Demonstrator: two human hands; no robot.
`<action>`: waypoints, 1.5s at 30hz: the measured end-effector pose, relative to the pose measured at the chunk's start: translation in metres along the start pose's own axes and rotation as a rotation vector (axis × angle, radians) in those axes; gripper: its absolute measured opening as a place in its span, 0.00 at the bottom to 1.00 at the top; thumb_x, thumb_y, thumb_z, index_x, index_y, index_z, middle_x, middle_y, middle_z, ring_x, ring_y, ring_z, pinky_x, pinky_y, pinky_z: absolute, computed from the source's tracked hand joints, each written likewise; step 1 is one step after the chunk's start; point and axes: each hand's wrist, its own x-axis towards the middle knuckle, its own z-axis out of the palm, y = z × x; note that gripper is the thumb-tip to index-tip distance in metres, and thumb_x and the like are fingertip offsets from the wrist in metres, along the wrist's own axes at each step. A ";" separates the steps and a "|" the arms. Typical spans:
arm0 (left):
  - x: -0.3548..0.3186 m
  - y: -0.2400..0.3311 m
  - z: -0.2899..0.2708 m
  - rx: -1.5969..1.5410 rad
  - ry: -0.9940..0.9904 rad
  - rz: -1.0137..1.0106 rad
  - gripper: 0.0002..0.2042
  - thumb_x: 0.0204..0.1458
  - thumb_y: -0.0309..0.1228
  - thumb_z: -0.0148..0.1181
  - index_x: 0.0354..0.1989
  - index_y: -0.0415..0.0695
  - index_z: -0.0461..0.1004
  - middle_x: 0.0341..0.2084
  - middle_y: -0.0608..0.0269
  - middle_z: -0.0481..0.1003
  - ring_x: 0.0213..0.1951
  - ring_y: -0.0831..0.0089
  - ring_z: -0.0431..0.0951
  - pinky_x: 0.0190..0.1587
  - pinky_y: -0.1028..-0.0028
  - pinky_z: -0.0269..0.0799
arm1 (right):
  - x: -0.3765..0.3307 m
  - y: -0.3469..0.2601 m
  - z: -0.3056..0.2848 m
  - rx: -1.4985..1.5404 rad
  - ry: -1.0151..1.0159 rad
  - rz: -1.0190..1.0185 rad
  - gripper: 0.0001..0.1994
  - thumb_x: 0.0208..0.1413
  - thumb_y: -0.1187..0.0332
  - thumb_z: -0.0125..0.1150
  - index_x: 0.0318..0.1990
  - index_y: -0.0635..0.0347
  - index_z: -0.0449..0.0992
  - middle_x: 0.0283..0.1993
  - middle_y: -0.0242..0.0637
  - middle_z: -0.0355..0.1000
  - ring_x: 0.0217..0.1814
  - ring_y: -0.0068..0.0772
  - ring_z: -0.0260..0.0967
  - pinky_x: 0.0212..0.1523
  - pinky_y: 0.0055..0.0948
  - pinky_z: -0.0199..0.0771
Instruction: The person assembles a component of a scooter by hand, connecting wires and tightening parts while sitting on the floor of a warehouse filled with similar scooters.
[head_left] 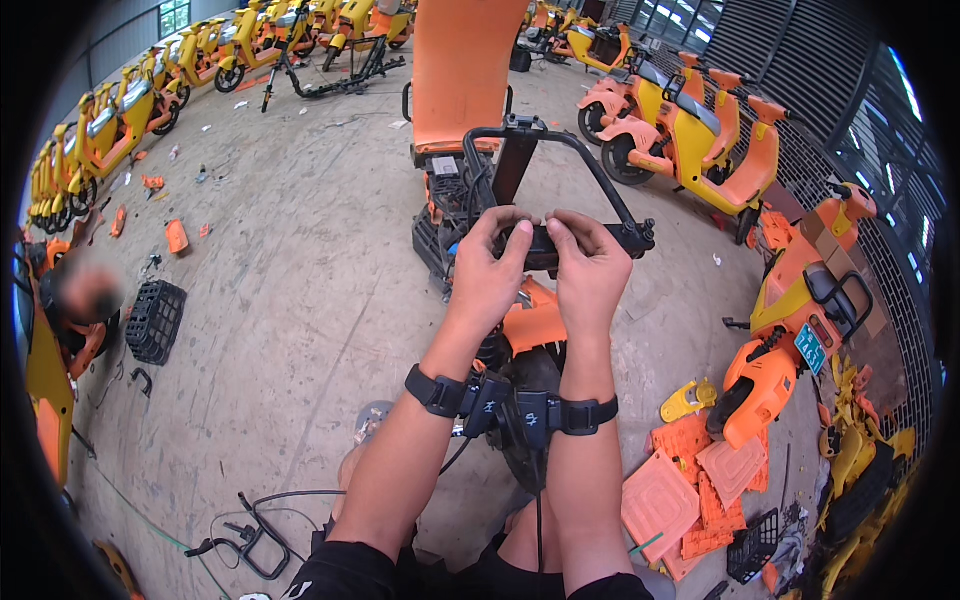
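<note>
- You are gripping a black part (pixel 540 248) with both hands on the scooter's black rear rack (pixel 560 180), at 12 o'clock from your wrists.
- Your left hand (pixel 487 272) and right hand (pixel 590 270) are clamping it, fingers curled together.
- You seem to be fitting or freeing it; next calls for steady thumb pressure.
- Your fingers are hiding the part's shape and fastening.

A grey concrete floor (pixel 300 300) carries a black crate (pixel 155 320) at left, orange panels (pixel 700 490) at lower right, and scooters (pixel 690 140) at upper right.
</note>
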 end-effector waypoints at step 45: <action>0.000 -0.004 0.001 0.015 0.013 0.027 0.10 0.62 0.28 0.57 0.47 0.34 0.73 0.42 0.57 0.79 0.46 0.74 0.77 0.52 0.74 0.71 | 0.000 -0.002 -0.003 -0.280 -0.002 -0.119 0.10 0.52 0.72 0.69 0.42 0.65 0.83 0.28 0.28 0.76 0.20 0.11 0.56 0.21 0.18 0.56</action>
